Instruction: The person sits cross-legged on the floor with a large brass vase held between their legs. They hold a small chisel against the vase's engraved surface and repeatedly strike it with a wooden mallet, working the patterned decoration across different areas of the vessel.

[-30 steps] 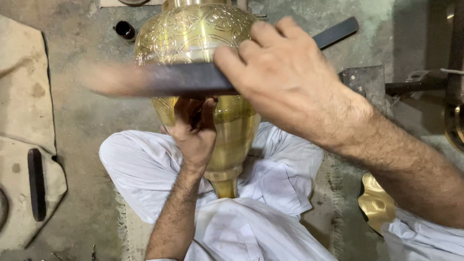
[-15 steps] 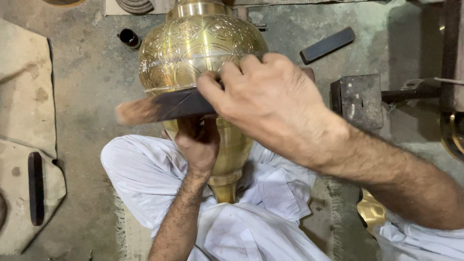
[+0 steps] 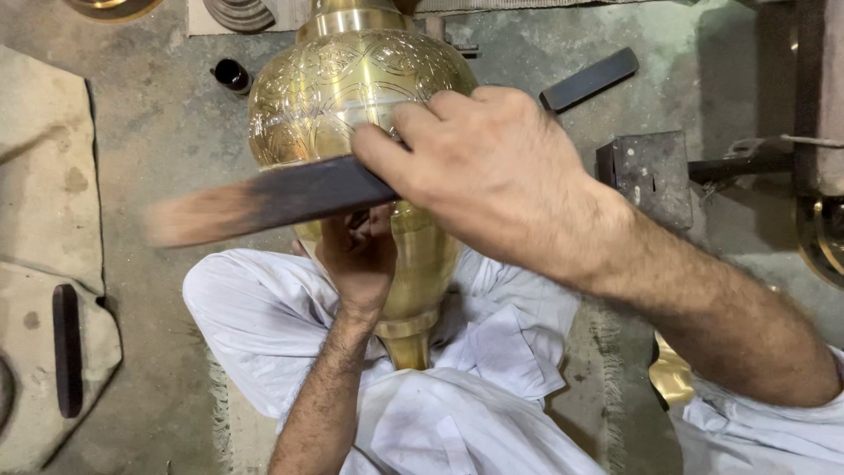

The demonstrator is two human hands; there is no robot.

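Swinging lower now, your right hand (image 3: 501, 176) grips the dark bar (image 3: 290, 195) across the brass vase (image 3: 352, 97), while your left hand (image 3: 356, 259) stays closed beneath, its hold unclear.

We see own body in lower half of frame: loose white cotton garment (image 3: 457, 413), creased and folded, spread across lap at bottom centre. We note white sleeve edge (image 3: 774, 431) at lower right corner. Both forearms bare and hairy; left hand (image 3: 359, 259) at centre, right hand (image 3: 492, 171) above it. No rings, no watch, no gloves.
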